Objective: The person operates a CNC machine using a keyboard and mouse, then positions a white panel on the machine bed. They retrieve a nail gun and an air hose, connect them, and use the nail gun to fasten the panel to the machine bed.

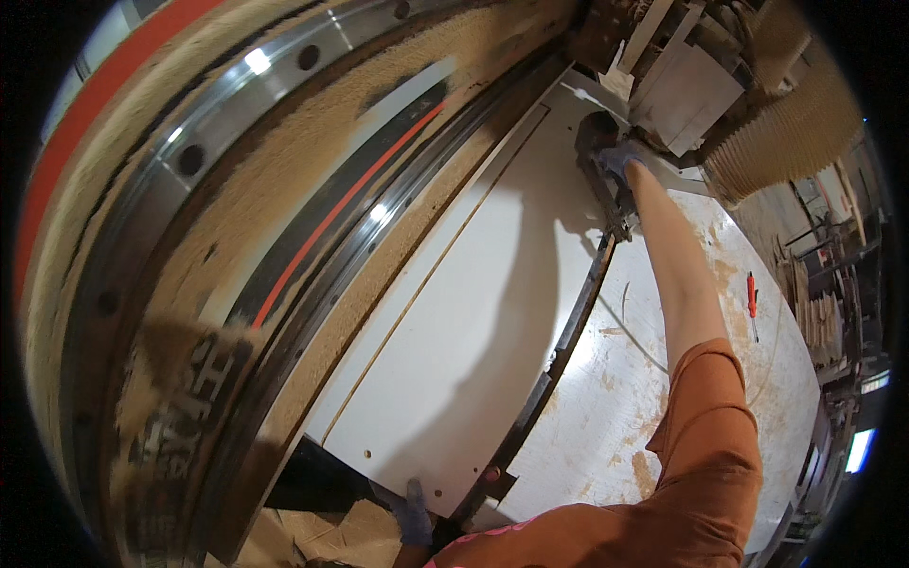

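Note:
A long white panel (464,312), with a narrow groove along its far-left side and small round holes near its corners, lies between the machine and the metal table. My gloved left hand (413,516) is at the panel's near end, its thumb over the top and its other fingers hidden at the edge. My right arm reaches to the far end. There my gloved right hand (621,159) is closed around a dark, elongated metal piece (598,175) whose kind I cannot make out. Its lower end is near the dark rail beside the panel.
Left stands a large machine with a curved steel rail (218,118) and sawdust. On the right, the metal table (587,398) bears sawdust and a red-handled screwdriver (753,295). A ribbed hose (791,133) hangs at the far right; cardboard (350,538) lies below the panel's near end.

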`<state>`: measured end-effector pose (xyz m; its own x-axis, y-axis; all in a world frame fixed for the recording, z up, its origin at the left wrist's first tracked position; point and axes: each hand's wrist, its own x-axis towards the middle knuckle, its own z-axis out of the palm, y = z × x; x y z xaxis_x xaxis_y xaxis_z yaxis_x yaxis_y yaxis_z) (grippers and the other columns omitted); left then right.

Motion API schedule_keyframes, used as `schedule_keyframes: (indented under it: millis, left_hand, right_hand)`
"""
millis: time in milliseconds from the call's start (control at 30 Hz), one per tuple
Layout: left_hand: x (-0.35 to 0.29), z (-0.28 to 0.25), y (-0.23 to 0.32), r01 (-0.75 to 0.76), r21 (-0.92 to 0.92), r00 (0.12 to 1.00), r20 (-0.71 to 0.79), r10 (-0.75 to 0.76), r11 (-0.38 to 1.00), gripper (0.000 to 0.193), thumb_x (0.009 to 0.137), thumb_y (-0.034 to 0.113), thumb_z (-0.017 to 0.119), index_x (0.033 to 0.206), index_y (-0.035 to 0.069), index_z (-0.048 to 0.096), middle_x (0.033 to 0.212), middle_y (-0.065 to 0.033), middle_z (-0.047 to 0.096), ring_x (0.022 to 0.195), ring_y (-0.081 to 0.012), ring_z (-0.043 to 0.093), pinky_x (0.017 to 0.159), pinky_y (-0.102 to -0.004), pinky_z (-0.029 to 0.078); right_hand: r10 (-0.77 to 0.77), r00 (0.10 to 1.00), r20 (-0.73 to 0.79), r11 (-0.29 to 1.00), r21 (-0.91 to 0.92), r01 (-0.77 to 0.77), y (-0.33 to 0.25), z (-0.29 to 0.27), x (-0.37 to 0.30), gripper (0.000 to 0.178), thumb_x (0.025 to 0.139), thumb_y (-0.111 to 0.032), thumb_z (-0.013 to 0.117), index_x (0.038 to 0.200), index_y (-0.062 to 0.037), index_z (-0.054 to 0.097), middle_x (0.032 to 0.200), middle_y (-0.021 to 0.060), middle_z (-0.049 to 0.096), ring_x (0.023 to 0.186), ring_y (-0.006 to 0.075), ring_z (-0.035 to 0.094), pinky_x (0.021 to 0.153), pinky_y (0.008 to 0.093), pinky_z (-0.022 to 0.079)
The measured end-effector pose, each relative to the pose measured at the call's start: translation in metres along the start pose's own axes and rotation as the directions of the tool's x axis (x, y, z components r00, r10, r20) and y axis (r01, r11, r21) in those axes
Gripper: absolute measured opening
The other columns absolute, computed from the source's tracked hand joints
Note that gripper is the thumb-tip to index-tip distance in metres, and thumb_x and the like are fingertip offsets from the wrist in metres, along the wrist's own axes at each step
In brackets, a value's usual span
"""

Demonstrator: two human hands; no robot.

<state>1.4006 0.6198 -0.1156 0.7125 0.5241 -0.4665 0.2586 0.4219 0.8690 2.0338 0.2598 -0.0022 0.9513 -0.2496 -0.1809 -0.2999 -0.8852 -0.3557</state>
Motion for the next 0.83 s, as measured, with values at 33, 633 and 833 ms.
schedule_keyframes:
  millis: [33,633,833]
  left_hand:
    - [-0.001,-0.002,-0.004,0.007,-0.025,1.0,-0.012,-0.008,1.0,0.098,0.087,0.029,0.067,0.149,0.015,-0.006,0.144,-0.0167,0.026,0.127,-0.0299,0.035,0.101,-0.0477,0.037]
    - [0.006,0.005,0.004,0.279,0.088,0.952,-0.154,-0.263,0.956,0.089,0.089,0.031,0.064,0.151,0.02,0.001,0.141,-0.0167,0.032,0.12,-0.029,0.042,0.097,-0.0425,0.041]
    - [0.004,0.002,0.002,0.287,0.105,0.951,-0.149,-0.27,0.952,0.09,0.089,0.031,0.063,0.15,0.02,-0.002,0.139,-0.0182,0.034,0.117,-0.0305,0.045,0.095,-0.044,0.043]
  right_hand:
    - [0.005,0.999,0.038,0.999,-0.047,-0.003,-0.011,-0.001,0.004,0.052,0.072,-0.046,0.075,0.099,-0.0021,0.07,0.1,0.0136,0.068,0.088,0.0256,0.062,0.079,0.0396,0.049]
    - [-0.098,0.994,-0.05,0.972,0.211,0.106,-0.005,0.002,0.063,0.024,0.075,-0.028,0.078,0.073,-0.0092,0.063,0.067,0.0069,0.06,0.053,0.0181,0.052,0.049,0.0342,0.045]
    - [-0.174,0.983,-0.055,0.982,0.059,0.177,-0.019,-0.01,0.033,0.032,0.076,-0.034,0.076,0.087,-0.0058,0.066,0.073,0.0091,0.063,0.058,0.0201,0.057,0.054,0.0369,0.048]
